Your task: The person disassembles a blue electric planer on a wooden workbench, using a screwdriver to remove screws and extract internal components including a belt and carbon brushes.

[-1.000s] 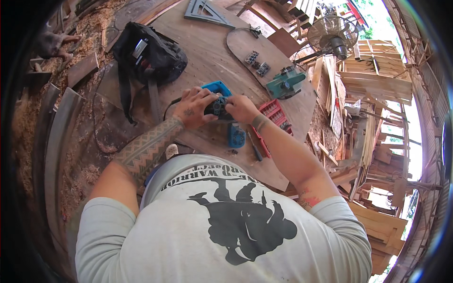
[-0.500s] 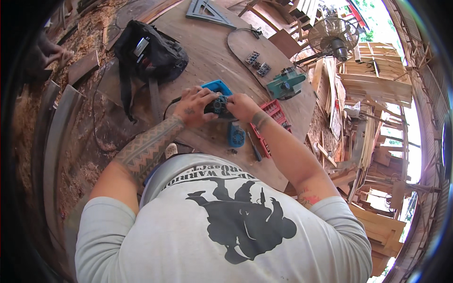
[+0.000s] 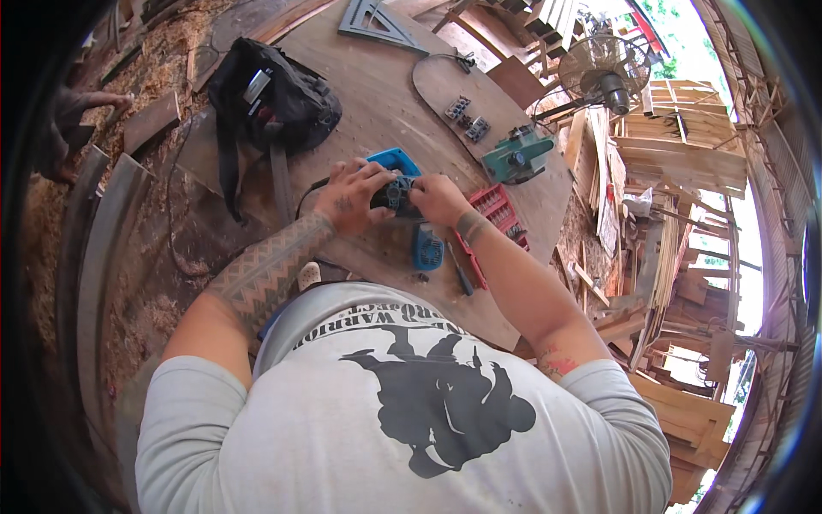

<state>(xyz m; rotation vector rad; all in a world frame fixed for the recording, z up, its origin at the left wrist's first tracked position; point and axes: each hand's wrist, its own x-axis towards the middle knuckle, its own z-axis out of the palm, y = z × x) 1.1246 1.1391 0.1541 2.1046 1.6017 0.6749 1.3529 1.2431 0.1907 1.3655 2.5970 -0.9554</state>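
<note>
A blue and black power tool [image 3: 393, 160] lies on the wooden tabletop in front of me, its exact kind unclear under my fingers. My left hand [image 3: 349, 197] is wrapped over its left side, with the thumb at the near edge. The fingers of my right hand [image 3: 439, 200] are bent and pressed together against its right side; whatever they pinch is hidden. Just nearer to me rests a separate blue vented cover [image 3: 427, 248]. A screwdriver [image 3: 461, 270] lies beside that cover, left of an open red bit case [image 3: 494, 212] that my right forearm partly covers.
A green power planer [image 3: 519, 155] and small metal parts [image 3: 467, 118] sit farther right. A black bag [image 3: 278, 107] stands at left, a speed square [image 3: 378, 25] at the far edge. Beyond are a fan [image 3: 604, 74] and stacked lumber [image 3: 681, 141]. Another person's hand [image 3: 111, 99] shows far left.
My hands stay at the power tool, with my right hand shifting only slightly. At the far left, the other person's arm and body have moved.
</note>
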